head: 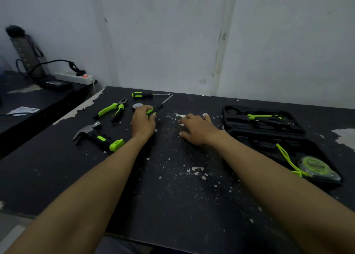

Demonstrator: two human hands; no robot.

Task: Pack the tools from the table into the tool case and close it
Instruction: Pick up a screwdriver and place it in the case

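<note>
1. Head view: a black bench [172, 186] with chipped, flaking paint stands against a pale wall, and both bare forearms reach out over it.
2. The left hand [143, 122] has its fingers [148, 108] clenched around the green-and-black handle of a screwdriver [158, 107], whose thin metal shaft points away toward the far right; whether the tool is clear of the bench cannot be told.
3. Just behind that hand, partly hidden by it, lies a roll of tape [136, 106].
4. The right hand [196, 130] rests palm down on the bench, fingers released and spread, grasping nothing.
5. A second screwdriver [148, 94] lies near the far edge, its shaft pointing right.
6. Pliers [113, 109] with green-and-black grips lie left of the left hand, jaws toward the wall.
7. A claw hammer [96, 135] lies nearer on the left, its head to the left and its green-tipped handle beside the left forearm.
8. The tool case [269, 136] lies open at the right, well apart from those tools.
9. In its near half sits a green tape measure [313, 166]; its far half holds a slim green tool too small to name.
</note>
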